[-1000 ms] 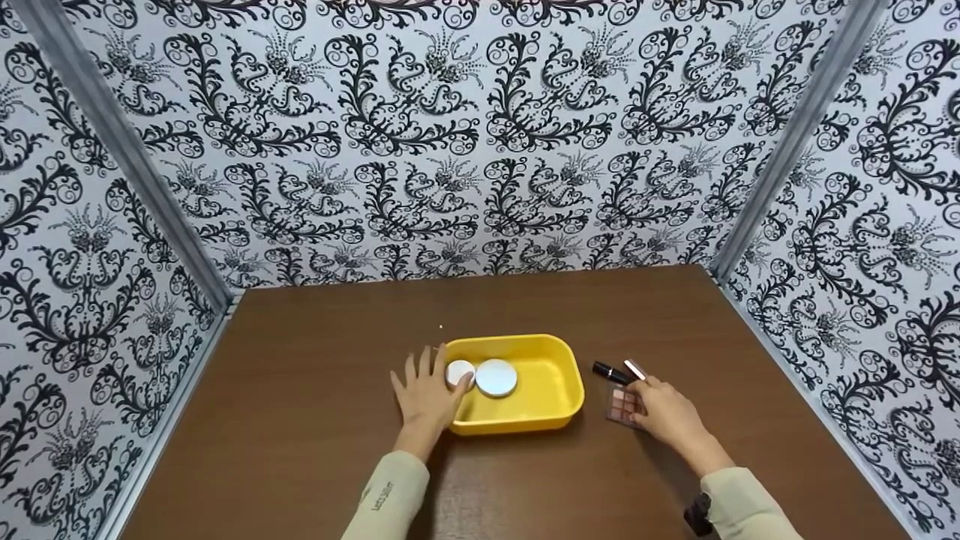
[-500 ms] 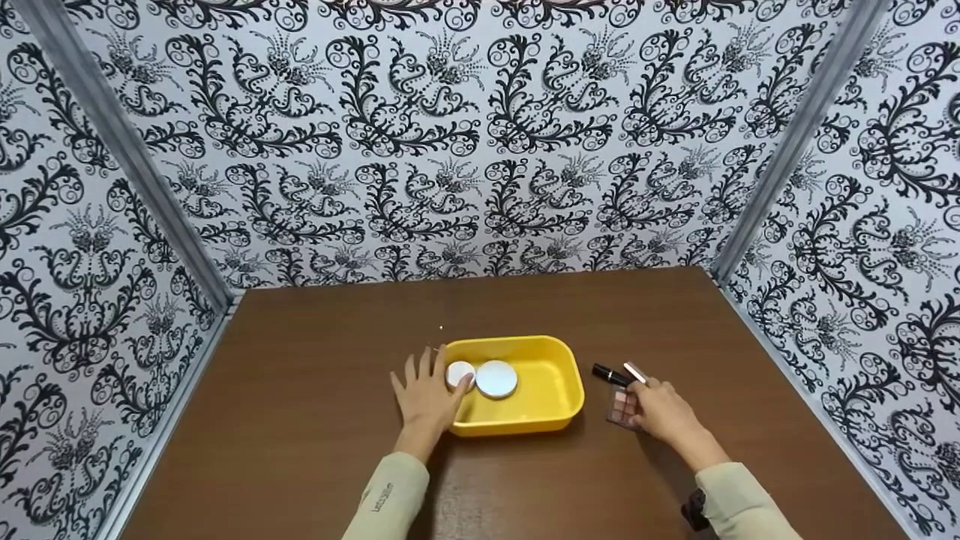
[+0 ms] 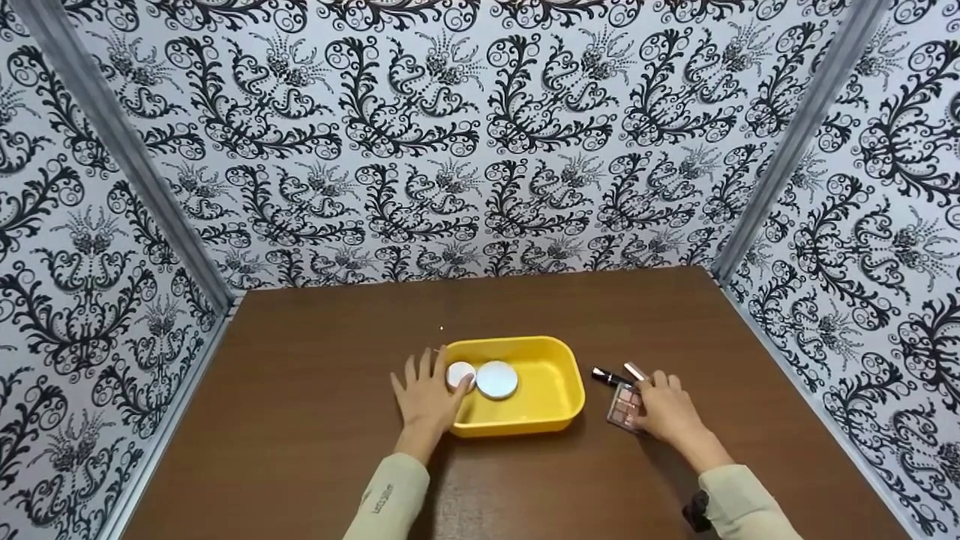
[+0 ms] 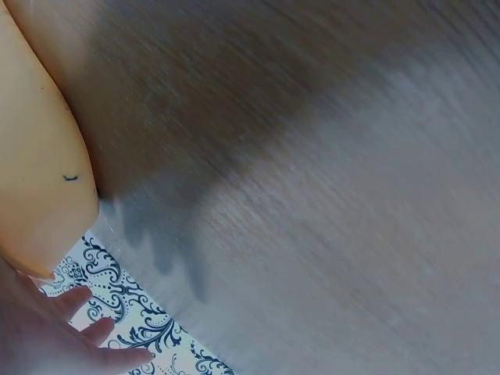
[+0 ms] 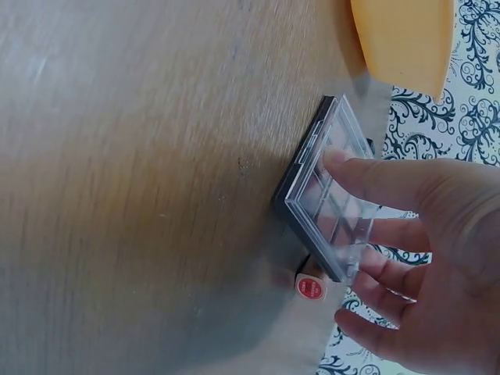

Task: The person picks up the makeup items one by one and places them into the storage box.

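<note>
My left hand (image 3: pixel 427 397) rests over the left rim of a yellow plastic tub (image 3: pixel 551 427), fingers straight and spread outside it, thumb over the inside. In the left wrist view, its fingertips (image 4: pixel 98 332) show beside the tub wall. Two round white lidded containers lie in the tub, a small one (image 3: pixel 459 373) near the thumb and a larger one (image 3: pixel 496 379). To the tub's right, my right hand (image 3: pixel 670 409) pinches a clear-lidded eyeshadow palette (image 3: pixel 623 407). The right wrist view has the palette (image 5: pixel 332 207) tilted, thumb on its lid.
A black tube (image 3: pixel 606 376) and a slim pale-ended tube (image 3: pixel 634 370) lie just beyond the palette. A box end with a red round label (image 5: pixel 311 288) shows under the palette's edge. Patterned walls (image 3: pixel 480 187) surround the brown table (image 3: pixel 330 337) at back and sides.
The palette has tilted up a little in my right hand, and more of its face shows. My left hand and the tub have stayed in place.
</note>
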The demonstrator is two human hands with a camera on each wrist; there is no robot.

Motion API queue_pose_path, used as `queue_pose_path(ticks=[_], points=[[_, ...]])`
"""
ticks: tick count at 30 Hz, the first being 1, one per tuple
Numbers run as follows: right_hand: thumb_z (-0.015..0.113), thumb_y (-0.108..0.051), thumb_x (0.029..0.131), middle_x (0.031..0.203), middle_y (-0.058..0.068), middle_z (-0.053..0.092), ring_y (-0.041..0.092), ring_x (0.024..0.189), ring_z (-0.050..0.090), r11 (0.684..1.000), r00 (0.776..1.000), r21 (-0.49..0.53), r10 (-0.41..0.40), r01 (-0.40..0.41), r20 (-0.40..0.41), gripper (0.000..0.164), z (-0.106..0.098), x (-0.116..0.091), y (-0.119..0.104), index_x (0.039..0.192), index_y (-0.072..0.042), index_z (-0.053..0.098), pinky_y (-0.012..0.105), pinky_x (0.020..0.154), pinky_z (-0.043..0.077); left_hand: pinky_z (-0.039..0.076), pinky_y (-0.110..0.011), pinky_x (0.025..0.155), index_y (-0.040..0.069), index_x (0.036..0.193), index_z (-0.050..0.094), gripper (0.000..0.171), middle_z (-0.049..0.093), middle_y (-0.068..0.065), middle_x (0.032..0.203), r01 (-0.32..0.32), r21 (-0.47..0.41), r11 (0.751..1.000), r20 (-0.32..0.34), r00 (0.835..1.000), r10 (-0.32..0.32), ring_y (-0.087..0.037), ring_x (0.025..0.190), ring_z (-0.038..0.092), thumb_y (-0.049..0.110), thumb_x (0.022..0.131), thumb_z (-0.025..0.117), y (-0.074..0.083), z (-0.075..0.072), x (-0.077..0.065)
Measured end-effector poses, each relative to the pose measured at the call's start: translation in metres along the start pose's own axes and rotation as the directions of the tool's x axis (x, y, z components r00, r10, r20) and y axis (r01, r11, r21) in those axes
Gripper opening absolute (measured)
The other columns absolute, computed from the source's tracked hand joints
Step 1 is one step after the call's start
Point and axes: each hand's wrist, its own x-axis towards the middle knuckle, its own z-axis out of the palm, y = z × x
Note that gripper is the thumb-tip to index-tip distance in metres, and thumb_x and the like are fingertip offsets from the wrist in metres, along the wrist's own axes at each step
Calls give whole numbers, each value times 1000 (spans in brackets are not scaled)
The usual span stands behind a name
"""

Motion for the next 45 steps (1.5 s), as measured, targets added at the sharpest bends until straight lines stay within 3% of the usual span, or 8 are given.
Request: queue_pose_path(ticks=[8,13,17,24,37,45], points=[[87,-20,75,113,24,51,38,100,53,997,999,72,35,-37,29,65,0,-3,-1,124,9,56,54,78,51,19,-70,117,25,155,35,76,39,-9,159,3,3,1000,-5,1000,-3,-39,149,29,68,93,44,-2,1,-1],[85,-16,76,106,18,61,34,95,58,989,999,145,34,-36,15,54,-1,-3,2,118,3,57,52,79,51,21,-70,116,25,154,37,76,41,-9,157,3,8,1000,-16,1000,-3,-39,148,31,68,93,45,-3,1,-1],[80,-8,81,103,15,64,27,86,58,968,999,245,46,-51,27,40,-4,-2,4,113,-1,57,48,74,50,20,-70,117,26,155,36,76,40,-9,158,5,16,1000,-7,1000,-5,-39,148,30,69,93,44,-2,2,0],[72,1,84,97,18,68,30,87,63,920,998,388,57,-62,25,26,-11,0,6,106,-4,60,45,71,51,18,-70,117,27,155,35,75,39,-9,159,11,1,1000,-8,1000,-11,-40,149,29,69,93,43,-1,3,1],[72,0,85,102,22,73,34,94,70,881,995,471,80,-42,-61,25,-25,10,6,110,1,69,40,80,52,17,-70,118,27,155,35,75,39,-10,158,10,2,1000,2,1000,-10,-40,149,29,68,93,44,0,1,1],[71,-2,88,107,22,73,28,93,71,839,987,541,130,-56,-99,23,-36,21,0,111,-1,71,22,67,53,19,-70,117,26,155,35,76,40,-9,158,5,8,1000,-12,1000,-5,-39,148,30,70,93,42,-1,3,2]])
